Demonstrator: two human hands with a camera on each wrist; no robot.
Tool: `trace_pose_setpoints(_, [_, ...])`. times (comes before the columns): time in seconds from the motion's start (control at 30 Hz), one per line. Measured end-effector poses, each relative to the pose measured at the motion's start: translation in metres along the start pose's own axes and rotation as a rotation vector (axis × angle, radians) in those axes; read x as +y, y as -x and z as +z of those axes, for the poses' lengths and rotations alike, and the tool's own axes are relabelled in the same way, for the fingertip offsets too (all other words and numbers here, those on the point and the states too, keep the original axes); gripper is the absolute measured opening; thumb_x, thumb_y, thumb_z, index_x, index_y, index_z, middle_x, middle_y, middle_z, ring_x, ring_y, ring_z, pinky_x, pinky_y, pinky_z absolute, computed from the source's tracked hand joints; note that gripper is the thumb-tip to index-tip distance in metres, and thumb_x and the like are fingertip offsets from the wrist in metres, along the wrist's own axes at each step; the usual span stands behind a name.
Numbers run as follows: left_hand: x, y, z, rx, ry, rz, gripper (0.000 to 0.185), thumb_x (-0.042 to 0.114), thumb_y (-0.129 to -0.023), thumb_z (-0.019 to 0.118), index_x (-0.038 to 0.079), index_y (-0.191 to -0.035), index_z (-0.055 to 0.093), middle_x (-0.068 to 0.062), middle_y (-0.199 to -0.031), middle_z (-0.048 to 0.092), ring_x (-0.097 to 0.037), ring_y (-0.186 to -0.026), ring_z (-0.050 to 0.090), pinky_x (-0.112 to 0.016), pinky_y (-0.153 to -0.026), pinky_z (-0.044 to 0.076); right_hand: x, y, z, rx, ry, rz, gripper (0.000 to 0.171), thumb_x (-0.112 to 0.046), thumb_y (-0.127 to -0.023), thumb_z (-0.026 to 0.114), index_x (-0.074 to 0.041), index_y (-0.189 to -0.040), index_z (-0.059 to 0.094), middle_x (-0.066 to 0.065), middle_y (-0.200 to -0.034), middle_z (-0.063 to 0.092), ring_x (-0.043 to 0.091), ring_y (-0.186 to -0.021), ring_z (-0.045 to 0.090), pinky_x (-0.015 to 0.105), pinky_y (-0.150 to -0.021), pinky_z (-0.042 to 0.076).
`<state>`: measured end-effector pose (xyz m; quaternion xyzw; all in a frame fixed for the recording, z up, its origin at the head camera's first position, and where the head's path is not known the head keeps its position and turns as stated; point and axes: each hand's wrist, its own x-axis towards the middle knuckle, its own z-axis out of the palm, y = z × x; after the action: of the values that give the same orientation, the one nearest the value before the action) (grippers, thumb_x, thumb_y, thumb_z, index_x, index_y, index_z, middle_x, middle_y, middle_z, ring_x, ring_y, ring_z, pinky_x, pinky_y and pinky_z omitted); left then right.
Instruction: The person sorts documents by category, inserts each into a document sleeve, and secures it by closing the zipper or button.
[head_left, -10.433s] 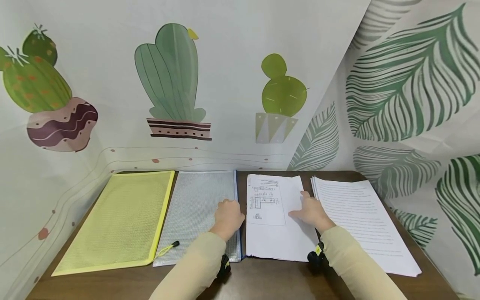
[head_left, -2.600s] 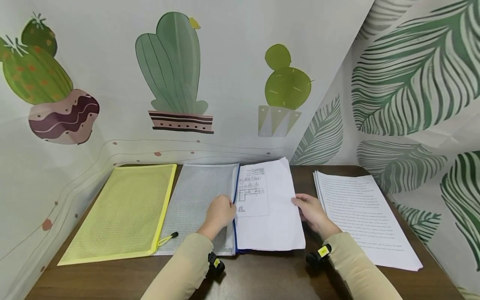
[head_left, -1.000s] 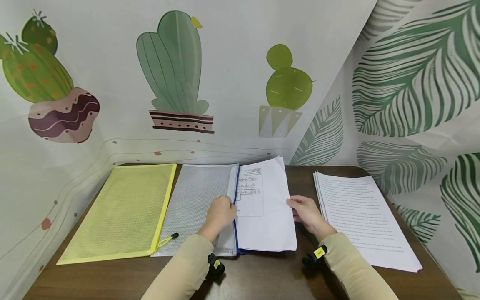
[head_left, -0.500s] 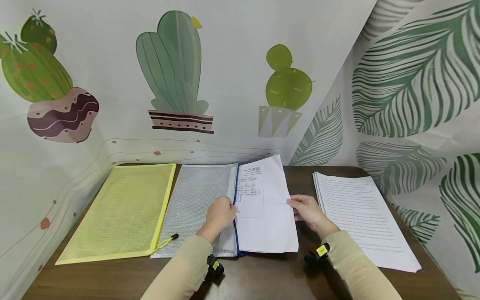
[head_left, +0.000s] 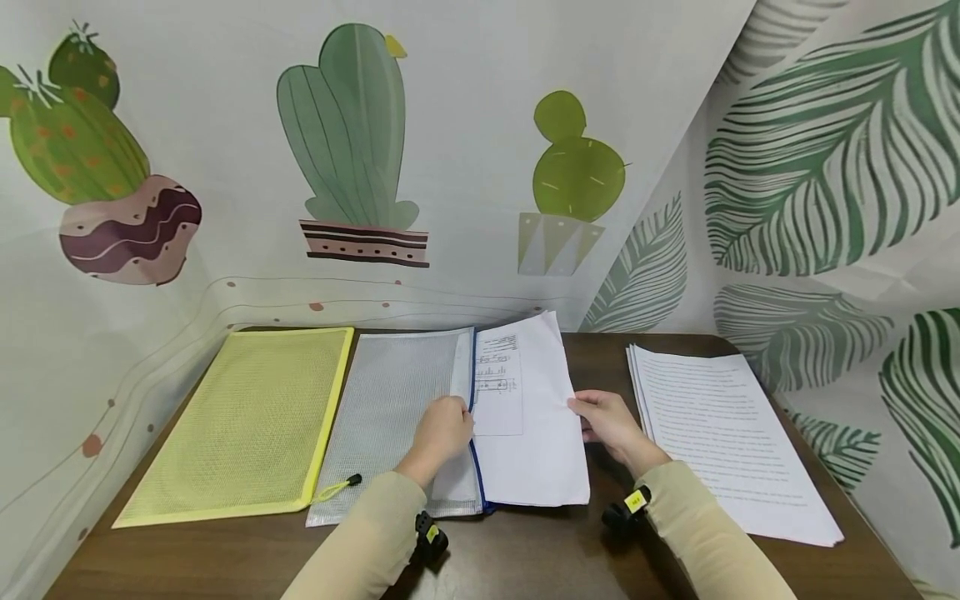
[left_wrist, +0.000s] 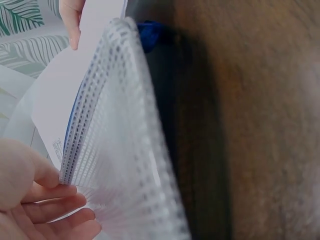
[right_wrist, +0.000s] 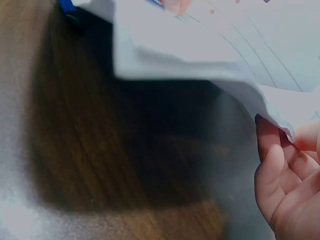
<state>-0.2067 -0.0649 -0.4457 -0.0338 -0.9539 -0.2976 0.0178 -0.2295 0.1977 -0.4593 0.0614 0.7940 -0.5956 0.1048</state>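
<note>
A clear mesh zipper pouch (head_left: 390, 375) with a blue zipper edge lies mid-table. My left hand (head_left: 442, 429) pinches its open edge between thumb and fingers; the left wrist view shows the mesh wall (left_wrist: 125, 130) lifted off the table. A stack of white paper (head_left: 536, 450) with a printed line drawing sits partly inside the pouch, its left part behind the blue edge. My right hand (head_left: 611, 425) pinches the right edge of that stack, thumb on top and fingers beneath. In the right wrist view the paper (right_wrist: 185, 55) is raised and bowed above the table.
A yellow mesh pouch (head_left: 240, 417) lies at left. A yellow cord pull with a black end (head_left: 337, 486) rests over the clear pouch. Another stack of printed paper (head_left: 723, 433) lies at right. A patterned cloth (head_left: 465, 150) hangs behind the brown table (head_left: 525, 558).
Earlier the paper stack lay beside the pouch; now its left part is inside. Over the last second the right hand and paper have shifted slightly left. The left hand keeps holding the pouch edge.
</note>
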Motion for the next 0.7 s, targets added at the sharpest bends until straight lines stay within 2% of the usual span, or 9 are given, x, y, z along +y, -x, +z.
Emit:
trace_pose_setpoints(0.3, [-0.002, -0.001, 0.003, 0.003, -0.035, 0.027, 0.016, 0.007, -0.088, 0.054, 0.004, -0.074, 0.061, -0.008, -0.073, 0.059, -0.017, -0.062, 0.048, -0.03, -0.054, 0.041, -0.005, -0.001, -0.002, -0.028, 0.03, -0.014, 0.037, -0.018, -0.094, 0.056, 0.008, -0.12, 0.056, 0.007, -0.088, 0.068, 0.012, -0.069, 0.064, 0.029, -0.06, 0.054])
trace_pose_setpoints(0.53, [0.0, 0.001, 0.002, -0.004, -0.055, 0.02, 0.013, 0.006, -0.088, 0.054, 0.002, -0.079, 0.062, -0.007, -0.074, 0.058, -0.017, -0.063, 0.048, -0.03, -0.056, 0.043, -0.01, -0.002, -0.013, -0.065, 0.03, -0.032, 0.038, -0.016, -0.095, 0.054, 0.011, -0.122, 0.053, 0.002, -0.082, 0.068, 0.011, -0.068, 0.065, 0.028, -0.058, 0.054])
trace_pose_setpoints(0.7, [0.003, 0.002, 0.003, -0.006, -0.096, 0.058, 0.013, 0.007, -0.089, 0.054, 0.002, -0.079, 0.062, -0.006, -0.072, 0.057, -0.016, -0.061, 0.048, -0.028, -0.054, 0.042, -0.01, -0.002, -0.016, -0.09, 0.03, -0.029, 0.038, -0.016, -0.095, 0.053, 0.011, -0.121, 0.052, 0.0, -0.08, 0.068, 0.01, -0.068, 0.065, 0.027, -0.058, 0.053])
